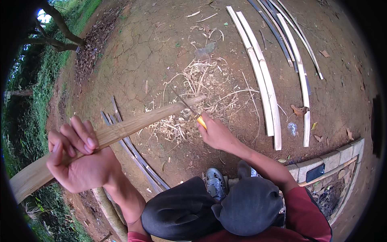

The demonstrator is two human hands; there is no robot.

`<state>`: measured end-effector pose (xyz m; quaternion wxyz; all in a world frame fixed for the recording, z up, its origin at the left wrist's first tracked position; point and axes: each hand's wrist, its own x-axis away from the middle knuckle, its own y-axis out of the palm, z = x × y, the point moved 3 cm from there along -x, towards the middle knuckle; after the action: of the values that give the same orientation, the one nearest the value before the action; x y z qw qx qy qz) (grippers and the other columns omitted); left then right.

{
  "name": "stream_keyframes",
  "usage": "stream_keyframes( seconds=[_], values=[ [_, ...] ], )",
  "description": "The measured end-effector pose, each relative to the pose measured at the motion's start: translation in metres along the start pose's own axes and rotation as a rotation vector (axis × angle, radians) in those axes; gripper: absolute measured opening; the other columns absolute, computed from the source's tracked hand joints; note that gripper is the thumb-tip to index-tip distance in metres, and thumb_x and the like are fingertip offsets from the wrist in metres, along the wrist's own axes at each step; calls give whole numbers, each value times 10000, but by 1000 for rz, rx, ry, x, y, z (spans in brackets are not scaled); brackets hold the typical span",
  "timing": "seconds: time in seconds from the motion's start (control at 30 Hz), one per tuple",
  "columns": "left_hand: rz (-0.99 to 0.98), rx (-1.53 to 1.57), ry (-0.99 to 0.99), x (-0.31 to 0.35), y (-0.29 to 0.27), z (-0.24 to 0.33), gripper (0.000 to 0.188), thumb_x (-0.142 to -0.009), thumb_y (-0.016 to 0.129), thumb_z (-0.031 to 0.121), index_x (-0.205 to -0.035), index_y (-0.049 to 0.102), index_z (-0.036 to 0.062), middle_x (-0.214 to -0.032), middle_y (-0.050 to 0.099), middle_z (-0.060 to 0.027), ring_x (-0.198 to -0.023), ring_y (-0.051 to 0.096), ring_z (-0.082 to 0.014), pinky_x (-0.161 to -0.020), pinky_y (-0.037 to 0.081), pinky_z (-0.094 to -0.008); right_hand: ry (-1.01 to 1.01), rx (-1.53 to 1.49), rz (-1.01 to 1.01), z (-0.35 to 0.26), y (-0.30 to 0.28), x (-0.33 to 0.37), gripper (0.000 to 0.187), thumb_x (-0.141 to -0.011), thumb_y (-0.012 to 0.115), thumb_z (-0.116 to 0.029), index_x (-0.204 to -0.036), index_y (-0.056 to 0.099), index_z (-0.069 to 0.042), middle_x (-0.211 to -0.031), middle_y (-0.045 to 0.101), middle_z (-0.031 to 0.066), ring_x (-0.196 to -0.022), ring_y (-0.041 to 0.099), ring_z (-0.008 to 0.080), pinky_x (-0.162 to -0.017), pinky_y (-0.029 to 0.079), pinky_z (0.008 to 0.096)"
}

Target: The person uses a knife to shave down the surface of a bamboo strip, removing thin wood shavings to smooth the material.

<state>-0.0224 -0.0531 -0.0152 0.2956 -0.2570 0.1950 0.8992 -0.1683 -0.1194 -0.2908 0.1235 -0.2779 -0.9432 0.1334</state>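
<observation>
Wooden strip [137,124] is showing pale tan, long and flat, fine grain streaking along it; it is looking broad at the left hand [90,165] and narrower toward the tip by the right hand [217,134]. It is hanging above the dirt ground [125,76], reaching from left of the left hand to just past the knife [187,105]. Long axis is running aslant, lower on the left, rising to the right and away from the person; narrow tip is pointing right and forward. Left hand is gripping the strip, fingers curling over it, palm facing up. Right hand is wrapping the knife's yellow handle, fingers folded; blade is crossing the strip near its tip, contact unclear. Curly shavings [199,80] are lying beyond the right hand; pale slats [264,92] are lying to its right.
</observation>
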Motion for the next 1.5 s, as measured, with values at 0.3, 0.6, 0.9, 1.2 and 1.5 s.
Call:
stream_keyframes(
  seconds=[0.3, 0.6, 0.9, 1.2, 1.5],
  values=[
    [6, -5, -54, 9, 10, -4, 314, -867, 426, 211, -600, 278, 137, -486, 255, -4, -429, 249, -111, -396, 218, -224, 16, 8, 57, 19, 19, 18, 342, -931, 510, -138, -1152, 420, 106, -608, 594, 267, -587, 614, 462, -546, 471, 538],
    [139, -102, -12, 2, -13, -11, 319, -866, 425, 205, -604, 253, 143, -486, 232, 5, -423, 240, -108, -398, 207, -231, -31, 103, 10, 3, 15, 5, 327, -926, 513, -114, -1122, 434, 136, -599, 592, 246, -564, 615, 445, -547, 493, 512],
    [140, -97, -67, 11, -21, -3, 297, -844, 411, 174, -612, 228, 147, -523, 231, -5, -456, 233, -113, -415, 209, -233, 25, 114, 38, 36, 33, 2, 277, -937, 487, -92, -1114, 429, 113, -634, 606, 212, -548, 626, 365, -519, 500, 468],
    [151, -103, -34, 13, -5, -4, 305, -849, 421, 204, -607, 244, 148, -487, 225, 2, -424, 229, -112, -394, 196, -232, 107, 101, 140, 91, 46, -9, 260, -947, 483, -115, -1102, 409, 81, -604, 593, 255, -547, 612, 441, -525, 469, 517],
    [144, -122, -26, 14, -13, -2, 306, -853, 408, 204, -605, 237, 147, -489, 222, 2, -429, 231, -112, -400, 202, -235, -143, 19, 203, 33, 45, 11, 224, -950, 484, -119, -1099, 435, 40, -595, 586, 238, -541, 611, 413, -509, 464, 501]
  ],
)
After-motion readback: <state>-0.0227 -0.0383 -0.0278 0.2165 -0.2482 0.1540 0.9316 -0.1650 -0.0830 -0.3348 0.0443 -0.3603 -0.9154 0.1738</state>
